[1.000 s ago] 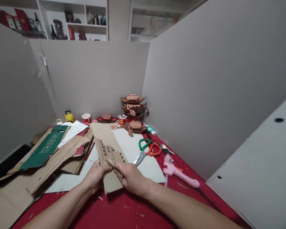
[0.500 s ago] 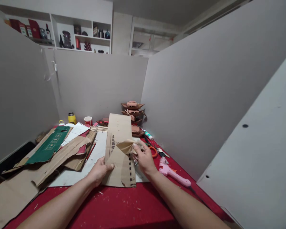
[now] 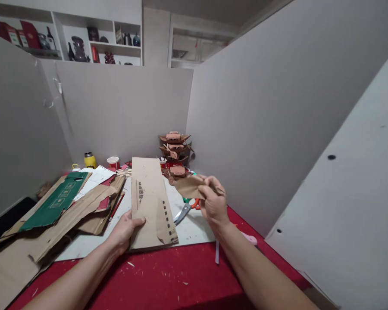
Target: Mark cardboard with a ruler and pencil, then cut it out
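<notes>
Ideally, clamp the cardboard [image 3: 148, 183] over the white sheet [image 3: 195, 228] between your left hand's [image 3: 122, 231] thumb and fingers, and with your right hand [image 3: 216, 206] pinching torn paper [image 3: 188, 187] beside it, peel low and slowly.

White shelf [image 3: 129, 8]: holds dark vase [image 3: 79, 49], bottles [image 3: 51, 40], red boxes [image 3: 30, 35]. Yellow flask [image 3: 90, 162]: stands upright near red-and-white cup [image 3: 113, 163]. Grey partition [image 3: 126, 107]: stands behind flask and cup.

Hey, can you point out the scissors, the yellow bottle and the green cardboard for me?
Scissors [image 3: 183, 214]: head view, on the grey blades.
Yellow bottle [image 3: 90, 161]: head view, on its yellow body.
Green cardboard [image 3: 48, 212]: head view, on its green face.
</notes>
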